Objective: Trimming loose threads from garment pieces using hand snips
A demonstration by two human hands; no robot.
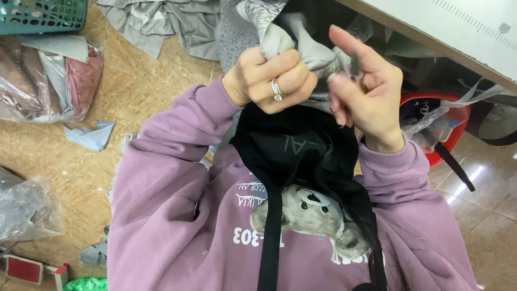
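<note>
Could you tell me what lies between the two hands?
In the head view, bunched grey fabric spans between the left hand and right hand.

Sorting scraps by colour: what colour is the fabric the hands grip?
Grey fabric, with black cloth below; head view.

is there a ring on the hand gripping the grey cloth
Yes, a ring sits on a finger of the left hand, which is clenched on the grey cloth.
</note>
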